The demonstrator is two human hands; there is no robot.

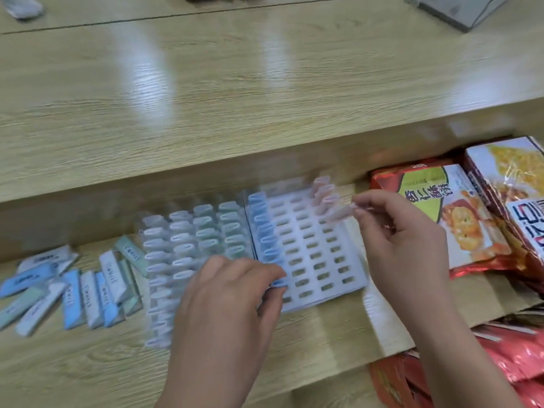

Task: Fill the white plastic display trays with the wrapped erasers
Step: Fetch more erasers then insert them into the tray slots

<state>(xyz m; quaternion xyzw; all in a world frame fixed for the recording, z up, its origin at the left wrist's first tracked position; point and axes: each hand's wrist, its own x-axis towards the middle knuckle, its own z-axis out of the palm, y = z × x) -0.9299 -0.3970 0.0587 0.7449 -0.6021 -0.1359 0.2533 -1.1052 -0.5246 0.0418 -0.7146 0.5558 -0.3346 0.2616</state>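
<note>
Filling of the white tray [297,251] is being carried out on the lower wooden shelf [323,328], with both hands being used at once. A pink eraser [338,214] is being pinched between thumb and fingertips of the right hand [403,240] and is being held tilted just above the tray's far right column, where a few pink erasers [322,189] are already being held upright by their slots. A blue eraser [278,282] is being gripped by the curled fingers of the left hand [232,293] at the near end of the blue column [262,231] along the tray's left edge; whether it is seated yet cannot be told through the blur. Most slots between the two columns are being left open, so the task is judged to be well short of done. For the next move, each eraser is to be stood upright over its empty slot and pressed down. A packed block of standing erasers [188,248] is being shown just beside the tray on the left, with loose erasers [79,293] further left and snack packets [459,219] on the right.
</note>
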